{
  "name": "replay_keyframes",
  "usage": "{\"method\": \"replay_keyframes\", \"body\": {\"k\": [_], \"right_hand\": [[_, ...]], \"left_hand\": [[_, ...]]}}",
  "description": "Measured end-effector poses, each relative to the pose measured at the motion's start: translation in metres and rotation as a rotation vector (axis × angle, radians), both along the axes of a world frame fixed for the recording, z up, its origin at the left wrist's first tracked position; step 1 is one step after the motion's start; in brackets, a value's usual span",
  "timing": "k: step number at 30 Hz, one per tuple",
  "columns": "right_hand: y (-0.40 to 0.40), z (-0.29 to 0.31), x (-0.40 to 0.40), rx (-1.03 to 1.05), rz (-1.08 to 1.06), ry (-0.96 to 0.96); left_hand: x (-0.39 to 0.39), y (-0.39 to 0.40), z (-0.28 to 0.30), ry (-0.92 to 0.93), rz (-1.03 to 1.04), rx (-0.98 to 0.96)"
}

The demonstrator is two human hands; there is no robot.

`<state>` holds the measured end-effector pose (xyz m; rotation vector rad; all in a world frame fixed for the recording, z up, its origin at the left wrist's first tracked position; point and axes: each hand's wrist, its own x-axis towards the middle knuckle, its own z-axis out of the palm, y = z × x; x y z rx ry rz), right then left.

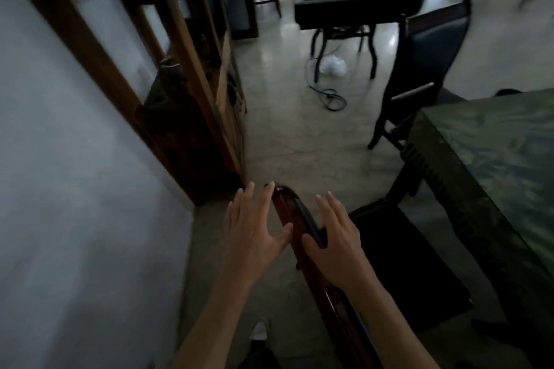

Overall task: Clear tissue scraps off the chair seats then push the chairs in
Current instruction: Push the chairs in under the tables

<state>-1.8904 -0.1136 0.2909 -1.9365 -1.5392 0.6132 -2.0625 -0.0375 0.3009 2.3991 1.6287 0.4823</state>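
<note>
While blurred, open hands (254,228) – chair back (287,213)

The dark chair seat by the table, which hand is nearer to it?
Right. The right hand lies on the seat's side of the chair back, beside the dark chair seat; the left hand is across the back, farther away.

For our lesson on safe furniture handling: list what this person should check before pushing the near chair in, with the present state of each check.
1. Near chair's seat free of tissue scraps: ok, none visible on the dark cushion.
2. Left hand on the backrest: not ok, fingers straight, not gripping.
3. Right hand on the backrest: not ok, open, at most resting on it.
4. Seat aimed at the dining table: ok, it faces the table edge.
5. Space under the table free: cannot tell, too dark.
6. Far chair pushed in: not ok.
</note>
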Motion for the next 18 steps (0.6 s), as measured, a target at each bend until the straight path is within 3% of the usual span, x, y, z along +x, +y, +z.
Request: {"method": "replay_keyframes", "body": {"k": [6,18], "right_hand": [[0.018,0.009,-0.016,-0.023,-0.33,-0.001],[0.004,0.018,0.005,-0.034,-0.737,-0.045]], "left_hand": [[0.01,0.07,0.005,-0.018,-0.326,-0.06],[0.093,0.106,0.015,-0.13,-0.694,-0.083]]}}
